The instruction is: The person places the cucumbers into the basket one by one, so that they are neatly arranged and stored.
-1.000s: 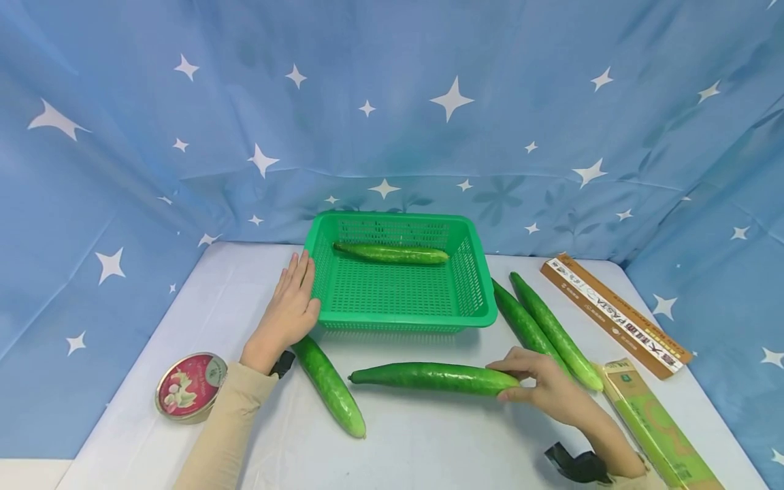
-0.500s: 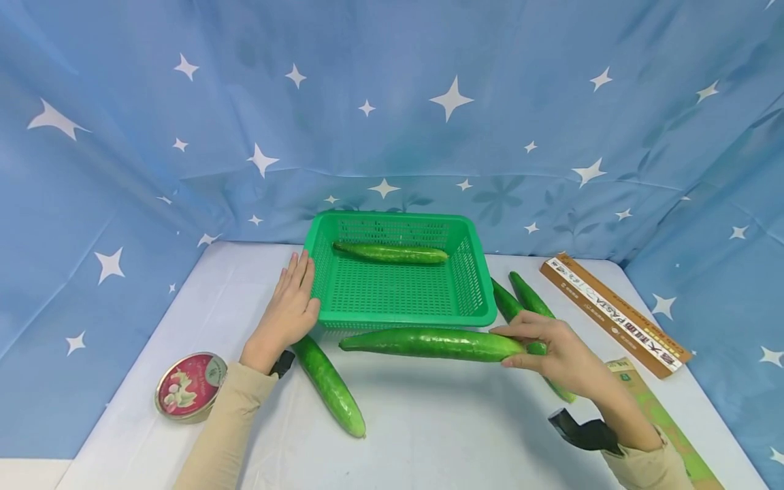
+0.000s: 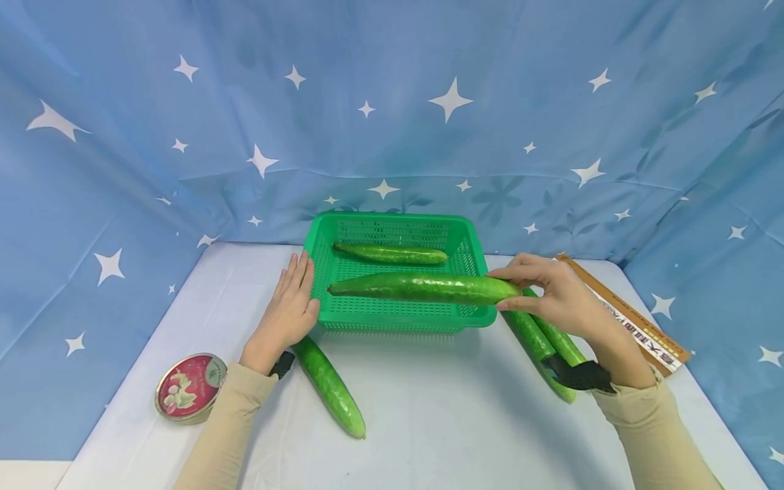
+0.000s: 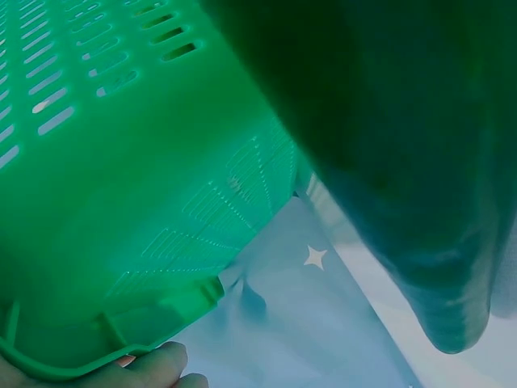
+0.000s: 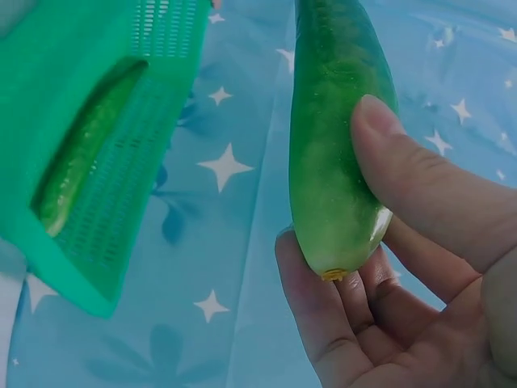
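My right hand point(image 3: 551, 292) pinches a long cucumber point(image 3: 416, 288) by its pale end, thumb on one side and fingers on the other. The cucumber lies level across the view, overlapping the front half of the green basket point(image 3: 398, 320). Its blossom end shows between thumb and fingers in the right wrist view. With fingers straight, my left hand point(image 3: 288, 303) rests against the basket's left rim; fingertips point(image 4: 166, 361) show at that rim in the left wrist view. Inside the basket, along the back, lies another cucumber point(image 3: 392, 254).
One cucumber point(image 3: 331, 388) lies on the white table by my left wrist. Two more, including the outer cucumber point(image 3: 563, 344), lie partly hidden under my right hand and wrist. A brown pasta box point(image 3: 649, 333) is at the right, a round red-lidded tin point(image 3: 191, 386) at the left.
My right hand has lifted the cucumber from the table and carried it away from me, over the basket's front part. The left hand has stayed at the rim.
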Available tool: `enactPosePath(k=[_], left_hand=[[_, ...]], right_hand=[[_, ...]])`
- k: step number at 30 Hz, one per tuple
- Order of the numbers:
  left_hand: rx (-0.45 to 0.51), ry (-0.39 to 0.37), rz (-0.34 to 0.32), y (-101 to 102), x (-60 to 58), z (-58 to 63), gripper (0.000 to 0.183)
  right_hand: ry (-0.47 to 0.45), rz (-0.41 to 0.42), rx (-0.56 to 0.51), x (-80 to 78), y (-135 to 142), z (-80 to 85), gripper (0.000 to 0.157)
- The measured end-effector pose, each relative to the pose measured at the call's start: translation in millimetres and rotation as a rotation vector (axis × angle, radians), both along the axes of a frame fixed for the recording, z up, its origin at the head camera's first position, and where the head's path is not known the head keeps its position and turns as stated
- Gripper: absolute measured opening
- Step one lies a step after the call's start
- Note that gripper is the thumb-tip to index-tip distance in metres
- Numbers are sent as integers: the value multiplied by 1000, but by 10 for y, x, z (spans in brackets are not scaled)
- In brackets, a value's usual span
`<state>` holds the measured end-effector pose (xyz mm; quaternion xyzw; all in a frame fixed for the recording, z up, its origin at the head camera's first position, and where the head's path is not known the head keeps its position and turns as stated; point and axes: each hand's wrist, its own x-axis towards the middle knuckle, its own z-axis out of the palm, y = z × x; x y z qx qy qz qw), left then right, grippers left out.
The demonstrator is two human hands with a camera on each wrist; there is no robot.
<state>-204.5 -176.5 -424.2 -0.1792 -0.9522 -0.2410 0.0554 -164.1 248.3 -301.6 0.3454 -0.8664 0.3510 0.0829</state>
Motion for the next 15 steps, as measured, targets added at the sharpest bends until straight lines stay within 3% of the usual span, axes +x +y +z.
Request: enactPosePath(k=[8, 15], left_hand=[[4, 3, -1, 2, -5, 1, 64], [7, 2, -1, 2, -7, -9, 64]], right_hand=[[-159, -69, 54, -439, -123, 181, 41], [-289, -143, 112, -907, -247, 153, 44]])
